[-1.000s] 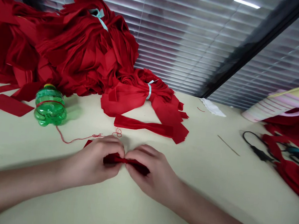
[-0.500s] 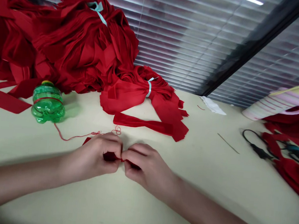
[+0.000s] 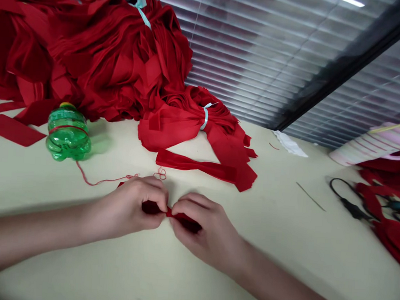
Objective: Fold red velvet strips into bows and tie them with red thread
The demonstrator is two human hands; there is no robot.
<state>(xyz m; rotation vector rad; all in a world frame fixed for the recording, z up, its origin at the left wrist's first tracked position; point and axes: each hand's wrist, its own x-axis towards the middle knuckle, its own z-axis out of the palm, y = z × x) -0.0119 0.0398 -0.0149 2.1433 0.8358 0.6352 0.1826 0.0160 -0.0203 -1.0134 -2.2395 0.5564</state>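
Observation:
My left hand (image 3: 143,205) and my right hand (image 3: 201,223) pinch a strip of red fabric (image 3: 169,212) between thumbs and fingers. The strip is gathered narrow at the small gap between my fingertips; most of it is hidden inside my hands. Just beyond my left hand lies a loose tangle of red thread (image 3: 160,173). It trails toward a green plastic bottle (image 3: 69,136) with red thread wound round its middle. Behind my hands a folded red fabric strip (image 3: 195,164), narrowed at its middle, rests against a tied bundle of red fabric (image 3: 174,127).
A large heap of red fabric strips (image 3: 107,52) stands at the back left against the window blinds (image 3: 248,53). To the right are a striped mug (image 3: 364,145), a black cable (image 3: 351,208) and more red fabric (image 3: 396,237). A white scrap (image 3: 289,143) lies at the table's back edge.
My right hand's fingertips have moved slightly apart from my left's, showing more of the gathered red fabric between them. The whole view has shifted a little.

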